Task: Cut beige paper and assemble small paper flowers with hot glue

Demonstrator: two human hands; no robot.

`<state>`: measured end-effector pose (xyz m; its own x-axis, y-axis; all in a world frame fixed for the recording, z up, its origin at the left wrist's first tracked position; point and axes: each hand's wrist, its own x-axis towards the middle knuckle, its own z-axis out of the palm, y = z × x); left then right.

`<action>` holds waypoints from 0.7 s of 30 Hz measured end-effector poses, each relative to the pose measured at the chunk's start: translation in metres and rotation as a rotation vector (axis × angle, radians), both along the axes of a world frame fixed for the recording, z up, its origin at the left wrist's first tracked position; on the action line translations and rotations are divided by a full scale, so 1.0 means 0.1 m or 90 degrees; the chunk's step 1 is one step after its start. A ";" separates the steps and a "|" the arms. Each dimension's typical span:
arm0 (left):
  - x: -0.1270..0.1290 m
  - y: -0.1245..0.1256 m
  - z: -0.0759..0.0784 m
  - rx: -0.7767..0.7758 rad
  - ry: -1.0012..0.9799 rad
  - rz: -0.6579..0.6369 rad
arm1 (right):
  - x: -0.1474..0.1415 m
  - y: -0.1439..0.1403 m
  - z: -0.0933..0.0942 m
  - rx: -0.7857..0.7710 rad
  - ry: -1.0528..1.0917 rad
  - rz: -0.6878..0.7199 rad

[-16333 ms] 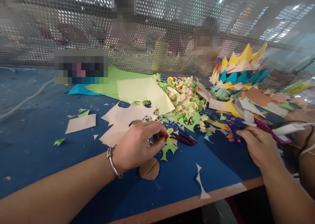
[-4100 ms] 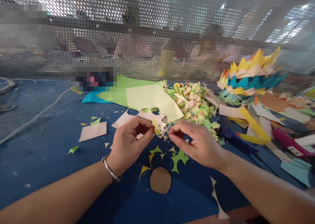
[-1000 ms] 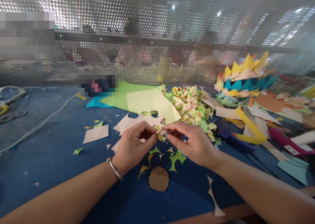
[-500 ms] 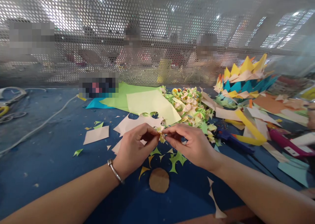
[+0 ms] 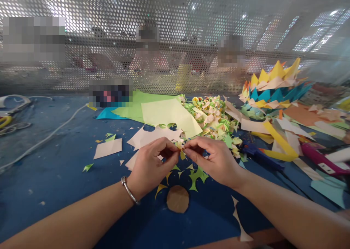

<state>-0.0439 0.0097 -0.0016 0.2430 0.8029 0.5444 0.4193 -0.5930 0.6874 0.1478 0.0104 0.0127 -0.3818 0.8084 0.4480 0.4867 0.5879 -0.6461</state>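
Observation:
My left hand (image 5: 151, 166) and my right hand (image 5: 214, 160) meet fingertip to fingertip over the blue table (image 5: 54, 168). Between them they pinch a small yellow and pink folded paper flower (image 5: 180, 149); most of it is hidden by the fingers. A silver bracelet (image 5: 129, 190) circles my left wrist. Below the hands lie green and yellow paper scraps (image 5: 196, 175) and a brown paper disc (image 5: 177, 203). A pink sheet with round cut-outs (image 5: 153, 135) lies just behind my left hand.
A heap of small paper flowers (image 5: 213, 114) sits behind the hands beside pale green sheets (image 5: 166, 112). A blue glue gun (image 5: 259, 156) and a pink one (image 5: 319, 158) lie right, under spiky coloured paper (image 5: 273, 85). A perforated screen (image 5: 175, 41) closes the back; people sit behind it.
Since a second ago my fingertips have drawn closer on the little paper flower and worked it slightly. Much earlier my right hand held the blue glue gun, which now lies on the table.

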 end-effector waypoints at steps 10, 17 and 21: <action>0.01 -0.01 0.04 0.038 0.020 0.018 | -0.02 -0.01 0.01 -0.088 0.081 0.007; -0.01 -0.01 0.02 0.143 0.110 0.016 | -0.04 -0.02 0.01 -0.168 0.139 0.011; -0.02 0.00 0.01 0.189 0.167 0.042 | -0.04 -0.02 0.00 -0.217 0.170 0.029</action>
<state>-0.0458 0.0099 -0.0005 0.3574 0.6392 0.6810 0.6019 -0.7151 0.3553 0.1442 0.0089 0.0127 -0.3273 0.9122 0.2466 0.2541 0.3363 -0.9068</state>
